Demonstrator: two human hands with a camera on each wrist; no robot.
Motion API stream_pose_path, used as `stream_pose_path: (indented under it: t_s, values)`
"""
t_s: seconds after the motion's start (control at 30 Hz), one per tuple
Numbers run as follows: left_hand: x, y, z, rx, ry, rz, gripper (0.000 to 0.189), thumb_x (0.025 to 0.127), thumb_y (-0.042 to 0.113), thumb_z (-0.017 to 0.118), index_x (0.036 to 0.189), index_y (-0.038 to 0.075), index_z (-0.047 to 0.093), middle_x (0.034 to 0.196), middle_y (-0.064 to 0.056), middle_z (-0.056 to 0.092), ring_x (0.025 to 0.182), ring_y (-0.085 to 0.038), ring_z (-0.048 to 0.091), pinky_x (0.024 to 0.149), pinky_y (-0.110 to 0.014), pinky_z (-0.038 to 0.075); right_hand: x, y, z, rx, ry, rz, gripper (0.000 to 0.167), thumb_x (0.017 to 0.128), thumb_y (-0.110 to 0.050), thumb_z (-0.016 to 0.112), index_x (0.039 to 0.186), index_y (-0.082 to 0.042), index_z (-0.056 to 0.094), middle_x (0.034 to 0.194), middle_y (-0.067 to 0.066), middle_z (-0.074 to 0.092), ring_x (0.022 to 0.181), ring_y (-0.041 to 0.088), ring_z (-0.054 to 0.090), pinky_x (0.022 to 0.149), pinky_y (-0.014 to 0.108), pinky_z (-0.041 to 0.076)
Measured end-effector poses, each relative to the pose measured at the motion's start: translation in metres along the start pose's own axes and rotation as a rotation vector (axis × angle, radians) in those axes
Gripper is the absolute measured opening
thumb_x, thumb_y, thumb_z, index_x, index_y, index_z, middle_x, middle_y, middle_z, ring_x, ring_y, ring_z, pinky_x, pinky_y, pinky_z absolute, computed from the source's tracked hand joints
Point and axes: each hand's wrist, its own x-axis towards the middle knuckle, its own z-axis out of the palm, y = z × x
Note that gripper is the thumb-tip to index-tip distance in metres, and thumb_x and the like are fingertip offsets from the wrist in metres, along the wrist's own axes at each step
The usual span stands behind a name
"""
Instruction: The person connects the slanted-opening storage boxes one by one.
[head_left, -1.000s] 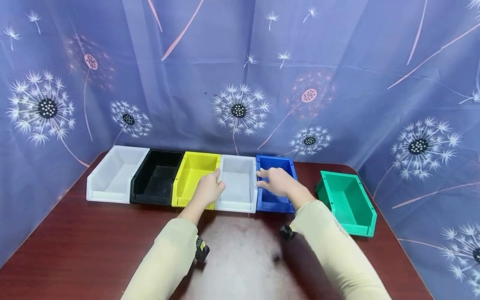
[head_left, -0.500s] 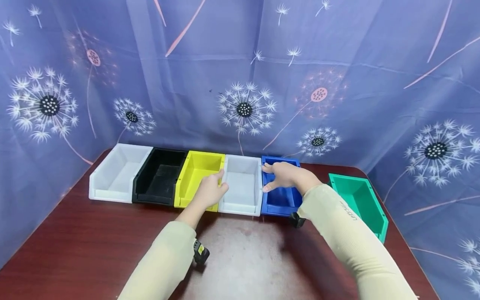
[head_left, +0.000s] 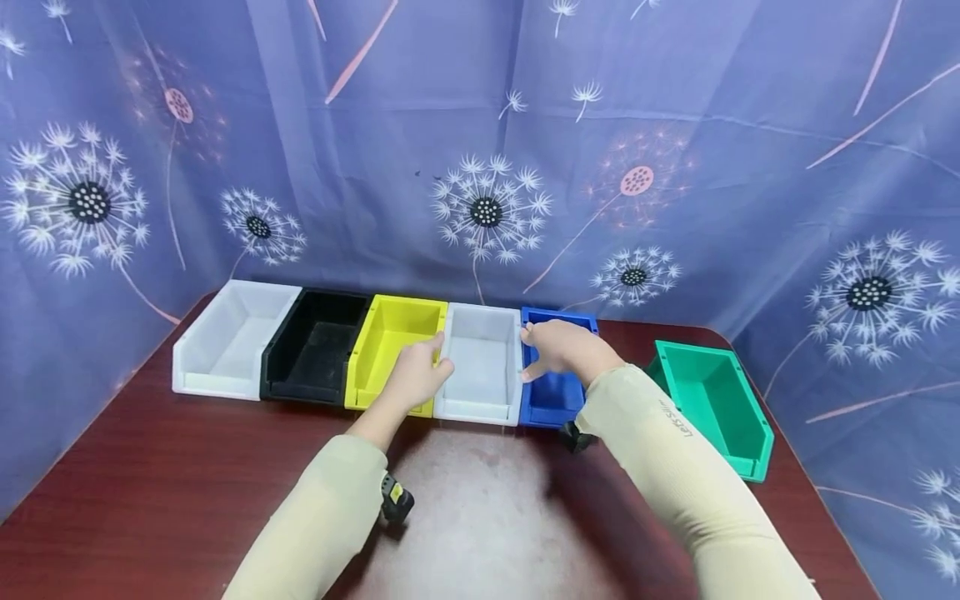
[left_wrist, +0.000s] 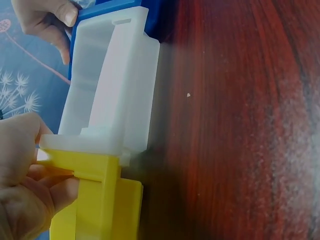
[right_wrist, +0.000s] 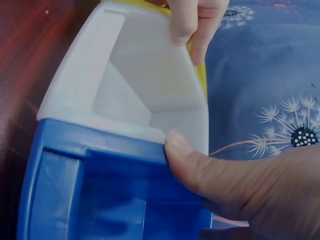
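Note:
My left hand (head_left: 417,375) grips the wall where the yellow bin (head_left: 390,329) meets the middle white bin (head_left: 480,358). In the left wrist view, its curled fingers (left_wrist: 62,192) reach inside the yellow bin's rim. My right hand (head_left: 562,348) grips the side wall of the blue bin (head_left: 551,408) beside the same white bin. The right thumb (right_wrist: 182,150) lies over the rim where blue and white meet, in the right wrist view; that hand's other fingers are mostly hidden there. The yellow, white and blue bins stand side by side, their walls touching or nearly so.
Left of the yellow bin stand a black bin (head_left: 318,346) and another white bin (head_left: 232,333) in the same row. A green bin (head_left: 708,400) sits apart at the right. Behind the dark red table (head_left: 150,500) hangs a blue dandelion-print curtain (head_left: 375,192).
My right hand's thumb and fingers have spread along the blue bin's edge beside the white bin. My left hand keeps its place. The head view has shifted slightly.

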Motion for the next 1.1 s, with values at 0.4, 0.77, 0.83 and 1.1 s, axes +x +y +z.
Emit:
stream_pose_path:
  t_s: [0.4, 0.77, 0.83, 1.1]
  values:
    - [0.006, 0.004, 0.020, 0.101, -0.038, -0.062, 0.062, 0.086, 0.011, 0.047, 0.144, -0.004, 0.032, 0.048, 0.002, 0.033, 0.041, -0.009, 0.021, 0.040, -0.021, 0.028, 0.000, 0.030, 0.030, 0.224, 0.040, -0.050, 0.083, 0.089, -0.042, 0.059, 0.152, -0.013, 0.014, 0.160, 0.012, 0.007, 0.142, 0.036, 0.022, 0.112, 0.050, 0.029]
    - [0.000, 0.008, 0.014, 0.164, -0.031, -0.063, 0.064, 0.086, 0.011, 0.046, 0.145, -0.004, 0.029, 0.047, 0.002, 0.032, 0.041, -0.009, 0.022, 0.041, -0.021, 0.027, -0.020, 0.039, 0.076, 0.302, 0.460, -0.096, 0.072, 0.091, -0.052, 0.053, 0.144, -0.006, 0.040, 0.153, 0.017, 0.030, 0.140, 0.036, 0.031, 0.108, 0.055, 0.032]
    - [-0.002, 0.009, 0.012, 0.164, -0.029, -0.064, 0.064, 0.086, 0.011, 0.046, 0.145, -0.004, 0.029, 0.047, 0.002, 0.033, 0.041, -0.009, 0.022, 0.041, -0.021, 0.027, -0.024, 0.042, 0.080, 0.308, 0.523, -0.082, 0.067, 0.091, -0.050, 0.053, 0.141, -0.006, 0.044, 0.152, 0.016, 0.034, 0.138, 0.036, 0.033, 0.107, 0.056, 0.033]
    - [-0.005, 0.010, 0.008, 0.205, 0.014, -0.028, 0.062, 0.086, 0.011, 0.047, 0.144, -0.005, 0.032, 0.050, 0.000, 0.036, 0.042, -0.010, 0.024, 0.042, -0.021, 0.028, -0.048, 0.072, 0.082, 0.302, 0.742, -0.008, 0.053, 0.094, -0.039, 0.056, 0.131, -0.001, 0.055, 0.146, 0.019, 0.042, 0.133, 0.040, 0.040, 0.104, 0.056, 0.036]
